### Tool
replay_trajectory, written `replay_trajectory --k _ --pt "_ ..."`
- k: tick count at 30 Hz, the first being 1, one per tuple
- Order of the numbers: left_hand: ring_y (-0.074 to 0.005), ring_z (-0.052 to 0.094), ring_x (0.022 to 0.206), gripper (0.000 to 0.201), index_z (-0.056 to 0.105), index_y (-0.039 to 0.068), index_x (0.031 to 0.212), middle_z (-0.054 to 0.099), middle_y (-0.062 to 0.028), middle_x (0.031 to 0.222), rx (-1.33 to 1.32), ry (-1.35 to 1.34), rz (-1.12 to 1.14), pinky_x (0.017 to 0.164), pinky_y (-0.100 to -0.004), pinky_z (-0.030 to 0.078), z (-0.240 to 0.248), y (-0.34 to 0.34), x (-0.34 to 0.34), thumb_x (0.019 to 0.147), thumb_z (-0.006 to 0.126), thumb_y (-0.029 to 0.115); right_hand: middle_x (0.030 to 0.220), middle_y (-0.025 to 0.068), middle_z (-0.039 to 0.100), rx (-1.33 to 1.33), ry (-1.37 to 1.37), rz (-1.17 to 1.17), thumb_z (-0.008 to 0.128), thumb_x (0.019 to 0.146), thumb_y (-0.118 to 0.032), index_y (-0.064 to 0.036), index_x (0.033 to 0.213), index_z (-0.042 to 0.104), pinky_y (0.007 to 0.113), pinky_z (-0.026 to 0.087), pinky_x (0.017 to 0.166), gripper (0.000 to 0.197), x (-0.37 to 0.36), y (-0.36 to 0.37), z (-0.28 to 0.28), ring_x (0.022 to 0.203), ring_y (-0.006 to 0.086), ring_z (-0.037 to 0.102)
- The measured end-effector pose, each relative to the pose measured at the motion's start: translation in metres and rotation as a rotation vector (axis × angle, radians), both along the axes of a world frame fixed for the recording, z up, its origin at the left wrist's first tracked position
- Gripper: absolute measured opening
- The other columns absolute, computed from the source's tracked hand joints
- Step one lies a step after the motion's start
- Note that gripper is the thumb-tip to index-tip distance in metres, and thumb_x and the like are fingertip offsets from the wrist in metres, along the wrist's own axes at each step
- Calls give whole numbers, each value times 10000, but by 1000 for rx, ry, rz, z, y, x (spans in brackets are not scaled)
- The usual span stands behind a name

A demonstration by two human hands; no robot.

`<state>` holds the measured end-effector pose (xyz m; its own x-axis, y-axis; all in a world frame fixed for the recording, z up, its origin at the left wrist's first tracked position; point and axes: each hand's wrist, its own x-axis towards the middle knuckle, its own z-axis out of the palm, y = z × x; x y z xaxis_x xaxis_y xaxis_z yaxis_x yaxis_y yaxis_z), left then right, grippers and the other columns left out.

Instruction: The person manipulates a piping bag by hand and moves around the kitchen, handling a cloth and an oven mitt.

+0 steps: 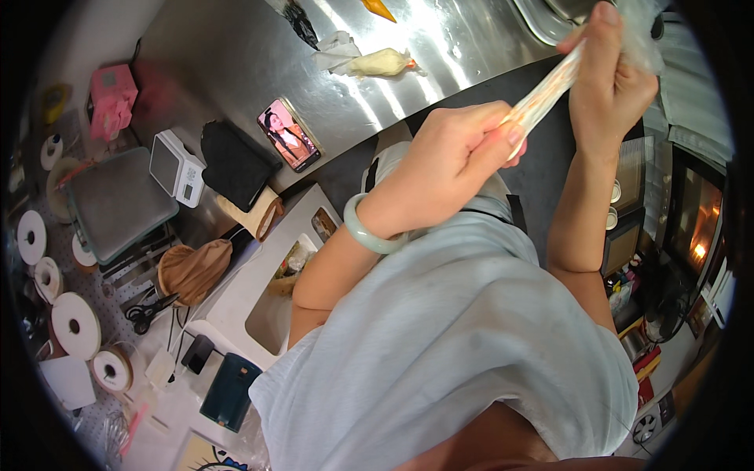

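Above the steel surface [236, 55], my left hand [455, 157] and right hand [609, 86] stretch a clear piping bag [542, 94] taut, fingers clamped on each end; next, I judge, squeezing needs steady grip.

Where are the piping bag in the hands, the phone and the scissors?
piping bag [544, 93], head view, stretched middle.
phone [289, 134], head view, screen centre.
scissors [149, 310], head view, handles.

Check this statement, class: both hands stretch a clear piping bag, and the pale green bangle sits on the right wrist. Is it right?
Not quite. In the head view the pale green bangle sits on the left wrist. The left hand and right hand do stretch the clear piping bag.
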<state>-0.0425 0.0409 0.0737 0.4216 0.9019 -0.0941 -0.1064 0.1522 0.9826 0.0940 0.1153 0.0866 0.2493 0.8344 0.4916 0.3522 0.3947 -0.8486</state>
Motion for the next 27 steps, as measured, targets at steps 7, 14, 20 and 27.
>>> replay_trajectory --k 7,14,20,27 --pt "-92 539 657 226 551 -14 831 570 -30 671 -27 -127 96 597 -223 422 -38 5 2 924 459 170 466 70 490 -793 -126 655 579 848 -306 29 569 507 258 359 359 442 -12 -7 9 377 110 462" --pt "-137 388 528 381 342 116 691 303 10 518 -262 -624 744 673 -346 433 -41 29 -28 962 304 381 892 105 596 -766 310 849 650 807 -241 18 1146 497 228 479 618 454 8 -36 -68 743 130 580" --pt "-153 380 555 366 367 117 732 334 -4 557 -192 -651 795 718 -353 417 -37 36 -21 956 307 400 727 45 607 -978 575 755 645 801 -78 29 973 602 177 457 536 206 -4 -51 -61 597 52 546" --pt "-192 415 532 430 353 103 713 358 -35 517 -108 -493 790 596 -360 425 -38 40 -10 931 312 472 680 32 605 -971 645 540 701 756 -99 8 847 623 171 453 508 161 -10 -52 -76 554 55 544"
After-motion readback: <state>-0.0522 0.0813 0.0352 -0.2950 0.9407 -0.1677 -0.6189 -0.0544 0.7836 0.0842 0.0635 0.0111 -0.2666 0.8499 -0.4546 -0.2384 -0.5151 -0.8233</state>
